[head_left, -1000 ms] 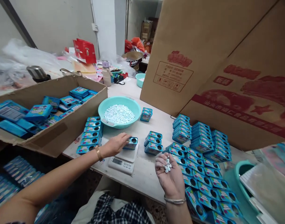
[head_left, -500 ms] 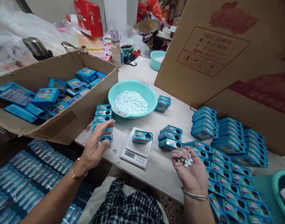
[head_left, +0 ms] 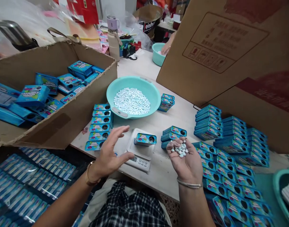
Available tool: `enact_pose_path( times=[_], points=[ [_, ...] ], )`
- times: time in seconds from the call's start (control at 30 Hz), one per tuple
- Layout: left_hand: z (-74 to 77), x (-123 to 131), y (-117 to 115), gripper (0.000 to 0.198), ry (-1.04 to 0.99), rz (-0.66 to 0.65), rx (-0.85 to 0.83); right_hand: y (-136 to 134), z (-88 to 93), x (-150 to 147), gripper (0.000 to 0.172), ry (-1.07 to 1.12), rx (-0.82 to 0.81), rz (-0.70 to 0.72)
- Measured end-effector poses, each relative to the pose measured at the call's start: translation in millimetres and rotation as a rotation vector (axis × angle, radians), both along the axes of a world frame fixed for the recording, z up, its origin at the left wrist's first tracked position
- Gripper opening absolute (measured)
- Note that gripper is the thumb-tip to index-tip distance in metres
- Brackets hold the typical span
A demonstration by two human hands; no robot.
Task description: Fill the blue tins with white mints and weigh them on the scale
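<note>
My left hand [head_left: 112, 154] is open, thumb and fingers apart, in front of the left side of a white digital scale [head_left: 130, 145] and partly over its display. A blue candy tin [head_left: 145, 139] stands on the scale's pan, its dark round opening facing up. My right hand [head_left: 185, 162] is cupped palm up, with several small pale-blue candies [head_left: 181, 149] in it. Behind that hand is a short row of blue tins [head_left: 174, 130], partly hidden by the fingers. Beyond the scale sits a turquoise basin [head_left: 149, 85] of the same pale candies.
An open carton [head_left: 87, 107] of blue tins lies at left, beside a row of tins [head_left: 99, 127]. Many tins [head_left: 229, 179] stand at right, before a large cardboard box [head_left: 196, 85]. At the back, another person's hand [head_left: 167, 47] reaches into a second turquoise basin [head_left: 156, 58].
My left hand has moved right, towards the tin on the scale. My right hand has shifted slightly left and up with the candies. Another person's hand now shows at the far basin.
</note>
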State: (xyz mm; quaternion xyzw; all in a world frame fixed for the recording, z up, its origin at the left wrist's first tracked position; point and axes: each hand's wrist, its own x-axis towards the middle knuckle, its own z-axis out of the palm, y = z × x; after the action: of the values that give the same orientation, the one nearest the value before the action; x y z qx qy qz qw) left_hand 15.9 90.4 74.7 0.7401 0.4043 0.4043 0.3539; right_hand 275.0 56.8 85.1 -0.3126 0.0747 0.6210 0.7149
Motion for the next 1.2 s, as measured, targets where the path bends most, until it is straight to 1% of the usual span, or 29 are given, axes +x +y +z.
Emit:
enact_pose_path(
  times=[0.1, 0.2, 0.3, 0.37, 0.43, 0.53, 0.63, 0.77, 0.87, 0.93, 0.97, 1.1, 1.13, 1.2],
  points=[
    [-1.9, 20.0, 10.7, 0.069, 0.162, -0.073, 0.101, 11.3, 2.5, -9.0, 0.007, 0.016, 0.017, 0.025],
    [-3.0, 39.6, 17.6, 0.064, 0.208, -0.149, 0.16, 22.8, 6.1, -17.7, 0.008, 0.034, 0.023, 0.034],
    [3.3, 56.1, 19.9, 0.048, 0.194, -0.118, 0.204, 31.8, 10.5, -25.3, 0.015, 0.05, 0.031, 0.037],
    [11.0, 66.2, 20.0, 0.031, 0.199, -0.076, 0.242, 35.9, 13.0, -29.7, 0.019, 0.045, 0.028, 0.051],
    [18.0, 76.1, 20.1, 0.016, 0.24, -0.051, 0.278, 38.5, 14.6, -33.6, 0.018, 0.025, 0.031, 0.075],
    [22.3, 88.4, 21.0, 0.009, 0.336, -0.024, 0.299, 40.5, 15.1, -37.9, 0.017, 0.002, 0.041, 0.08],
    [19.0, 93.9, 21.5, 0.011, 0.383, -0.016, 0.299, 41.2, 13.5, -39.0, 0.018, 0.031, 0.043, 0.057],
    [13.6, 91.0, 20.6, 0.013, 0.35, -0.024, 0.271, 41.4, 10.6, -35.5, 0.022, 0.136, 0.034, 0.05],
    [17.6, 82.2, 22.6, 0.011, 0.353, -0.054, 0.237, 39.7, 12.2, -26.5, 0.023, 0.153, 0.02, 0.017],
    [27.5, 72.3, 26.6, 0.018, 0.327, -0.065, 0.236, 36.4, 16.5, -15.8, 0.021, 0.131, 0.032, -0.024],
    [34.7, 66.1, 29.0, 0.02, 0.298, -0.042, 0.243, 33.9, 19.4, -9.1, 0.018, 0.114, 0.05, -0.043],
    [66.7, 38.6, 35.9, 0.021, 0.154, 0.2, 0.309, 19.4, 30.6, 20.4, 0.012, 0.007, 0.156, -0.099],
    [72.0, 32.9, 36.2, 0.021, 0.134, 0.239, 0.322, 15.4, 32.2, 27.1, 0.012, -0.015, 0.175, -0.116],
    [76.4, 24.7, 35.8, 0.021, 0.131, 0.249, 0.329, 8.1, 33.1, 37.9, 0.013, -0.033, 0.189, -0.145]
  ],
)
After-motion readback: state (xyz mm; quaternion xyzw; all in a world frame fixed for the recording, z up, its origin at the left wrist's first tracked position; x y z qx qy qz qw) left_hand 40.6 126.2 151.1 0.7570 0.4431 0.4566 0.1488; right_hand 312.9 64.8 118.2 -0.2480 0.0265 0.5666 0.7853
